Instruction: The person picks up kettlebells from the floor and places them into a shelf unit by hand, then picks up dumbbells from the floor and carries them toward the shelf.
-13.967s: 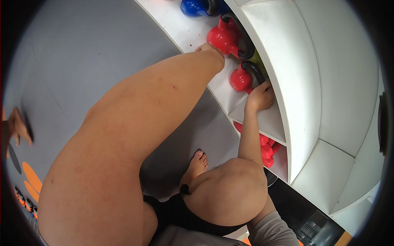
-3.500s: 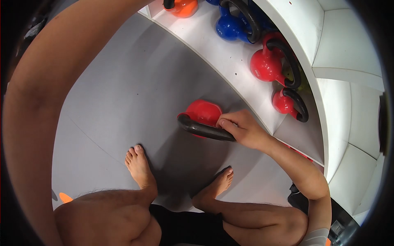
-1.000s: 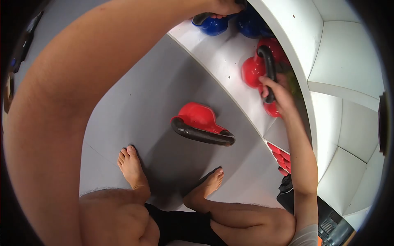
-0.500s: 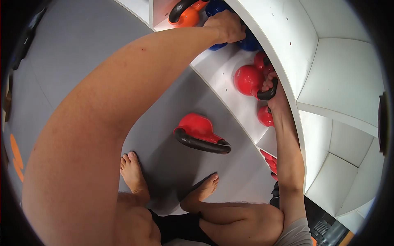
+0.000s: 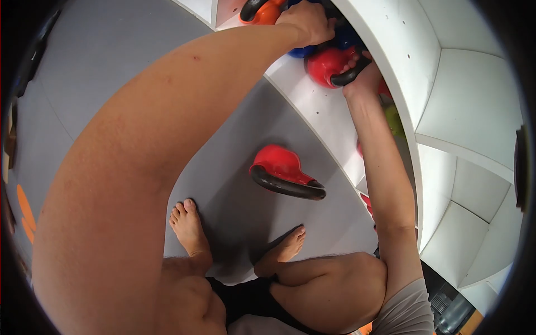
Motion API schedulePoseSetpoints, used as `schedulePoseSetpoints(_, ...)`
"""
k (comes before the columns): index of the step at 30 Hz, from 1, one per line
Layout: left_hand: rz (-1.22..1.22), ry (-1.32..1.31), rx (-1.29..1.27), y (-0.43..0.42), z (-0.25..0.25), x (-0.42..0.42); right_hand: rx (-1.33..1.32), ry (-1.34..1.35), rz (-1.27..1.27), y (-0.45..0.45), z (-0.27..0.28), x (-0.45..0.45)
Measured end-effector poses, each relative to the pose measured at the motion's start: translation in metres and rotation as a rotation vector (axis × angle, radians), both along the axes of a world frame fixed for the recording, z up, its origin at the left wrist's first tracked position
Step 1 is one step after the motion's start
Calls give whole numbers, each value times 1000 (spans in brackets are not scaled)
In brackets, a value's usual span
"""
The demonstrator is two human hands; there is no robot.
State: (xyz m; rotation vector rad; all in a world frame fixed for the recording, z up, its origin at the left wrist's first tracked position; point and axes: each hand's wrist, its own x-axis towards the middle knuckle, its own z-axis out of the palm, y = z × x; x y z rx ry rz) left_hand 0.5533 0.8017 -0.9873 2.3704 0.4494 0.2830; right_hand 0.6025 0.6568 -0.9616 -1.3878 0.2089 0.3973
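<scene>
On the low white shelf, my right hand [image 5: 363, 73] has its fingers wrapped round the black handle of a red kettlebell [image 5: 322, 68]. Beside it, farther up the shelf, my left hand [image 5: 308, 23] is closed over a blue kettlebell [image 5: 301, 52]; its fingers are mostly hidden from me. The red kettlebell sits close against the blue ones. Another red kettlebell [image 5: 276, 160] with a black handle lies on the grey floor between my feet and the shelf.
An orange kettlebell [image 5: 261, 12] stands past a divider at the top. Behind my right forearm show a green kettlebell [image 5: 394, 120] and slivers of red ones. The white shelf unit [image 5: 441, 139] rises on the right, its upper compartments facing me.
My right hand has moved the red kettlebell along the shelf towards the blue ones. The green kettlebell has come into view. My left hand stays at the blue kettlebells; the view has shifted slightly.
</scene>
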Motion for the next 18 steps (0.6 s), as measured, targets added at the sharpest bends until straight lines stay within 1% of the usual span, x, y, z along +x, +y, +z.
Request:
schedulePoseSetpoints(2, -8, 6, -2, 1, 1, 2, 9, -4, 9, 3, -6, -2)
schedulePoseSetpoints(4, -16, 5, -4, -1, 1, 5, -23, -77, -22, 3, -8, -4)
schedulePoseSetpoints(6, -22, 4, 5, -3, 3, 7, -5, -49, -5, -4, -3, -7)
schedulePoseSetpoints(8, -27, -1, 18, -6, 5, 9, -58, -91, 68, -9, 2, -11)
schedulePoseSetpoints(9, -29, -5, 24, -8, 5, 9, -60, -94, 62, -14, 0, -9)
schedulePoseSetpoints(11, -38, -14, 50, -12, 6, 6, -32, -129, 290, -26, -6, 0)
schedulePoseSetpoints(12, -33, -22, 71, -12, 6, 5, -31, -137, 284, -30, -5, 1)
schedulePoseSetpoints(14, -42, -35, 104, -13, 7, 2, -80, -92, 382, -42, -5, 0)
schedulePoseSetpoints(15, -47, -45, 130, -11, 7, 3, -212, -178, 384, -47, -5, -7)
schedulePoseSetpoints(16, -52, -53, 158, -8, 5, 4, -208, -183, 370, -55, -3, -14)
schedulePoseSetpoints(18, -67, -78, 239, -1, 0, 6, -330, -216, 326, -74, 0, -24)
